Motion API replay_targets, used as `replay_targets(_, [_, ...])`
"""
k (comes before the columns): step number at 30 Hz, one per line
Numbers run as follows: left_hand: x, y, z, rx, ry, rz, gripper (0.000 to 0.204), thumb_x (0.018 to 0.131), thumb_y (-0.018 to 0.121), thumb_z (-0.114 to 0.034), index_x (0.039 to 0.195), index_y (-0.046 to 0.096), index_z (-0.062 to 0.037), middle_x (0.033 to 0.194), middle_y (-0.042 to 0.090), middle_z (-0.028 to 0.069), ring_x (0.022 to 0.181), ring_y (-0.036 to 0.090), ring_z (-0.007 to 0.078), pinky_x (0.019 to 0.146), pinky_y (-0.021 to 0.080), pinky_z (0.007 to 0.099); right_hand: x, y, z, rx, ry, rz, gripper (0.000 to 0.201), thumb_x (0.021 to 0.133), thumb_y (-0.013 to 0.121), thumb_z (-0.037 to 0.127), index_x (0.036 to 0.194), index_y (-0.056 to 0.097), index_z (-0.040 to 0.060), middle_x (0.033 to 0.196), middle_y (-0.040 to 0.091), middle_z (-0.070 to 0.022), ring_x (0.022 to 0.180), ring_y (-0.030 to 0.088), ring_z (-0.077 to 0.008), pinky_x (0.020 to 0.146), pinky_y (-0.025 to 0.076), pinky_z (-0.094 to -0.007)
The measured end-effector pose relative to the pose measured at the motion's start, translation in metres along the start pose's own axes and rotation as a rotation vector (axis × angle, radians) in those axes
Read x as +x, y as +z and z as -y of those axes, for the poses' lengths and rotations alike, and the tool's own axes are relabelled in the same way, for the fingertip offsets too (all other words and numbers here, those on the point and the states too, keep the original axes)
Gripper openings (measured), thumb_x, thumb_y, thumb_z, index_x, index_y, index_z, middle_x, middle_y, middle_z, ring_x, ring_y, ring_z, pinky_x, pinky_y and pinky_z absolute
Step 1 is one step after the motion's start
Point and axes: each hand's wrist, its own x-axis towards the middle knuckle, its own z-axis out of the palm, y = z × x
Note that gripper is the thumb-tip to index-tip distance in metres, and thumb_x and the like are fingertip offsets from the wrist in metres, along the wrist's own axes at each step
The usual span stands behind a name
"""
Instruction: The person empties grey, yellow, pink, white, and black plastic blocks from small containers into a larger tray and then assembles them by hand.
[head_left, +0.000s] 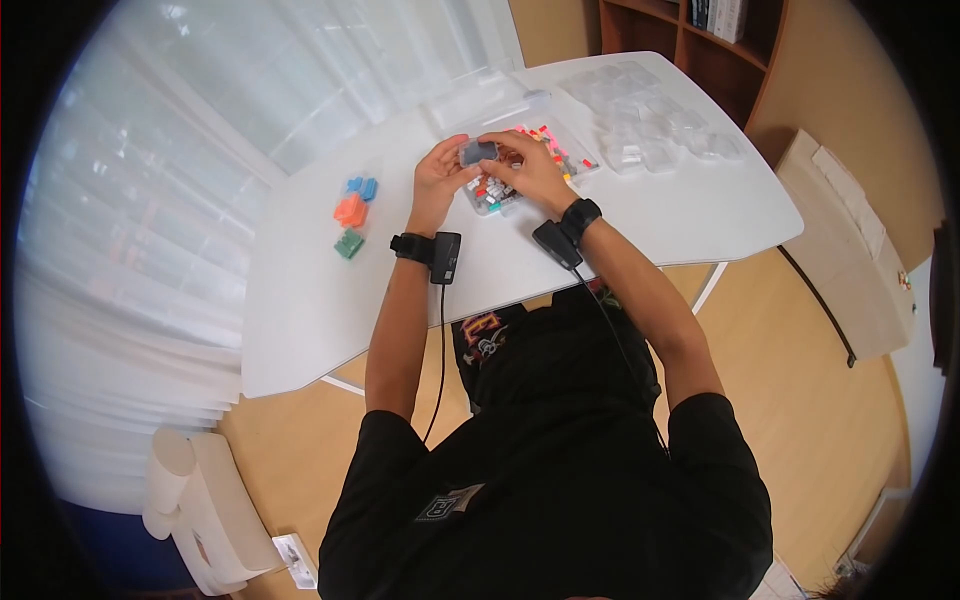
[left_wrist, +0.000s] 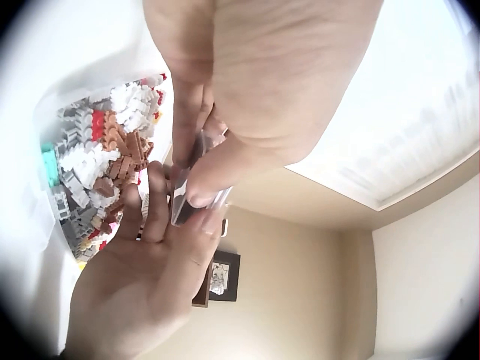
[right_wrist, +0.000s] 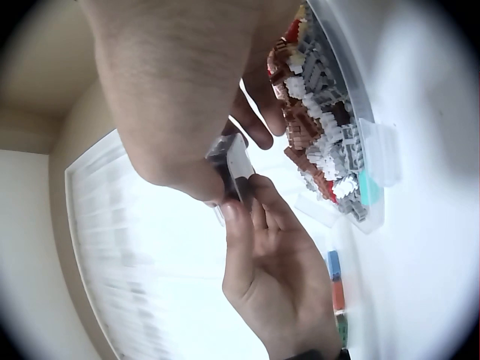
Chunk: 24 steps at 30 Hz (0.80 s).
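Note:
Both hands hold a small clear case with dark contents (head_left: 479, 152) above the table. The left hand (head_left: 436, 180) pinches its left side between thumb and fingers, and the right hand (head_left: 532, 172) grips its right side. In the left wrist view the case (left_wrist: 180, 196) is tilted, with the left thumb across it and the right hand (left_wrist: 142, 277) on the other side. In the right wrist view the case (right_wrist: 238, 161) sits between the right hand (right_wrist: 172, 90) and the left hand (right_wrist: 277, 277). Below lies a clear tray of mixed small bricks (right_wrist: 319, 135).
Blue (head_left: 362, 187), orange (head_left: 350, 210) and green pieces (head_left: 348, 243) lie at the table's left. Several clear containers (head_left: 650, 125) spread over the back right of the white table (head_left: 310, 300). A long clear box (head_left: 480, 98) stands behind the brick tray.

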Motion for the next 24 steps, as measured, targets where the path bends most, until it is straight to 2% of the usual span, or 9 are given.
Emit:
replay_targets(4, [0.0, -0.001, 0.003, -0.052, 0.028, 0.006, 0.047, 0.078, 0.063, 0.01, 0.12, 0.045, 0.0052, 0.114, 0.059, 0.0142, 0.103, 0.058, 0.0171, 0.09, 0.048, 0.0282, 0.001, -0.003, 0.003, 0.034, -0.052, 0.05, 0.029, 0.079, 0.069, 0.009, 0.106, 0.065, 0.0028, 0.096, 0.059, -0.0063, 0.082, 0.057, -0.0121, 0.071, 0.046, -0.0245])
replay_targets(6, [-0.001, -0.002, 0.003, -0.029, 0.002, 0.033, 0.045, 0.079, 0.062, 0.009, 0.119, 0.044, 0.0045, 0.118, 0.056, 0.0158, 0.107, 0.056, 0.0178, 0.093, 0.046, 0.0289, 0.001, -0.008, 0.005, 0.023, 0.042, 0.16, 0.033, 0.081, 0.067, 0.011, 0.113, 0.063, 0.0056, 0.111, 0.057, -0.0039, 0.097, 0.054, -0.0121, 0.079, 0.045, -0.0241])
replay_targets(9, [0.0, -0.002, 0.004, -0.01, -0.013, 0.044, 0.045, 0.08, 0.062, 0.008, 0.121, 0.044, 0.0045, 0.118, 0.057, 0.0154, 0.106, 0.057, 0.0177, 0.092, 0.046, 0.0287, 0.0, -0.004, -0.001, 0.177, 0.015, 0.116, 0.03, 0.081, 0.067, 0.011, 0.111, 0.065, 0.0069, 0.108, 0.057, -0.0033, 0.097, 0.053, -0.0121, 0.077, 0.044, -0.0241])
replay_targets(16, [0.002, 0.0, 0.004, -0.017, -0.039, 0.079, 0.046, 0.081, 0.06, 0.008, 0.123, 0.042, 0.0049, 0.118, 0.057, 0.0147, 0.106, 0.057, 0.0175, 0.093, 0.046, 0.0287, 0.0, -0.004, 0.009, 0.1, 0.018, 0.055, 0.023, 0.077, 0.071, 0.009, 0.1, 0.07, 0.0069, 0.103, 0.056, -0.0054, 0.09, 0.055, -0.0151, 0.075, 0.046, -0.0264])
replay_targets(19, [0.001, 0.009, 0.002, -0.1, 0.011, 0.042, 0.046, 0.083, 0.058, 0.008, 0.126, 0.041, 0.0054, 0.118, 0.057, 0.0158, 0.107, 0.057, 0.0183, 0.094, 0.045, 0.0289, 0.0, 0.002, 0.004, -0.009, -0.044, -0.037, 0.024, 0.076, 0.072, 0.011, 0.1, 0.07, 0.0076, 0.102, 0.055, -0.0061, 0.09, 0.055, -0.016, 0.075, 0.047, -0.0271])
replay_targets(21, [0.003, 0.009, 0.008, -0.168, -0.006, -0.006, 0.043, 0.086, 0.055, 0.005, 0.127, 0.04, 0.0066, 0.119, 0.056, 0.0167, 0.108, 0.056, 0.0209, 0.096, 0.044, 0.0325, 0.001, 0.003, 0.007, -0.094, -0.05, -0.107, 0.029, 0.074, 0.074, 0.012, 0.102, 0.069, 0.0083, 0.102, 0.055, -0.0065, 0.09, 0.056, -0.0168, 0.076, 0.047, -0.0276])
replay_targets(22, [0.004, 0.007, 0.01, -0.168, -0.005, -0.003, 0.043, 0.086, 0.055, 0.005, 0.127, 0.04, 0.0066, 0.119, 0.056, 0.0167, 0.108, 0.056, 0.0209, 0.096, 0.044, 0.0325, 0.0, 0.001, 0.009, -0.096, -0.051, -0.11, 0.029, 0.074, 0.074, 0.012, 0.102, 0.069, 0.0083, 0.102, 0.055, -0.0065, 0.09, 0.056, -0.0168, 0.076, 0.047, -0.0276])
replay_targets(24, [0.005, -0.001, 0.012, -0.383, -0.093, 0.008, 0.038, 0.092, 0.049, -0.006, 0.126, 0.041, 0.0064, 0.119, 0.055, 0.0175, 0.11, 0.056, 0.0246, 0.098, 0.043, 0.0379, -0.001, -0.003, 0.018, 0.016, 0.027, -0.069, 0.034, 0.073, 0.075, 0.014, 0.106, 0.068, 0.0089, 0.106, 0.055, -0.0064, 0.093, 0.057, -0.018, 0.078, 0.048, -0.0276])
